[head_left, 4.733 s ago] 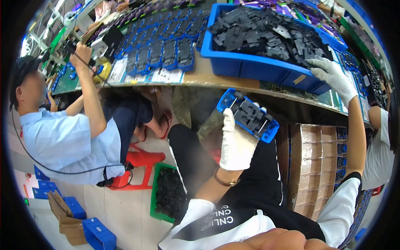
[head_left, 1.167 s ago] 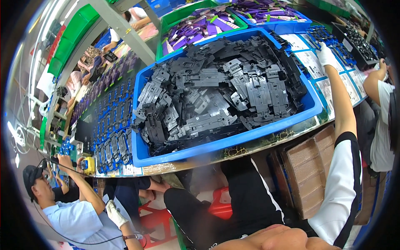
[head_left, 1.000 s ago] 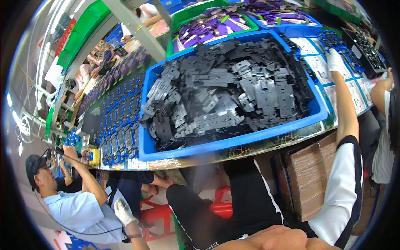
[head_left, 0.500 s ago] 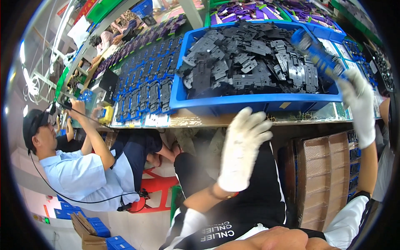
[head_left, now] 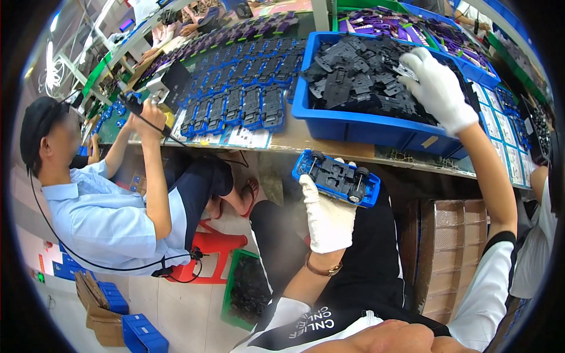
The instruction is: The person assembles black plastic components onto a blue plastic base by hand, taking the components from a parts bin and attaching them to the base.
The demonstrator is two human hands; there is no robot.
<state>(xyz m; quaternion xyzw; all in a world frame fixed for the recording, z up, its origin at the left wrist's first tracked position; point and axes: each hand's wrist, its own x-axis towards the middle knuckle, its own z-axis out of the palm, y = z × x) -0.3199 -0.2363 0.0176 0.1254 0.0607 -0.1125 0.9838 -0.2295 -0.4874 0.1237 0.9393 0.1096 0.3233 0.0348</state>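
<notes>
My left hand (head_left: 329, 220), in a white glove, is closed round a blue toy car body (head_left: 336, 178). The body is turned underside up, showing its dark inside and the black wheels at both ends. It is held in front of the table edge, above my lap. My right hand (head_left: 435, 88), also gloved in white, reaches over the blue bin (head_left: 365, 130). Its fingers are apart and bent down at the black plastic chassis plates (head_left: 347, 73) heaped there. Whether the fingertips touch a plate is hard to tell.
Rows of blue car bodies with black bases (head_left: 235, 109) cover the table left of the bin. Purple parts (head_left: 382, 25) lie in a tray behind it. At left, a co-worker (head_left: 112, 206) holds a power screwdriver (head_left: 136, 106). A brown divided tray (head_left: 450, 259) stands beneath the table.
The blue car body has passed from my right hand to my left, which was empty and spread. My right hand has moved left over the bin. The head view has shifted.
</notes>
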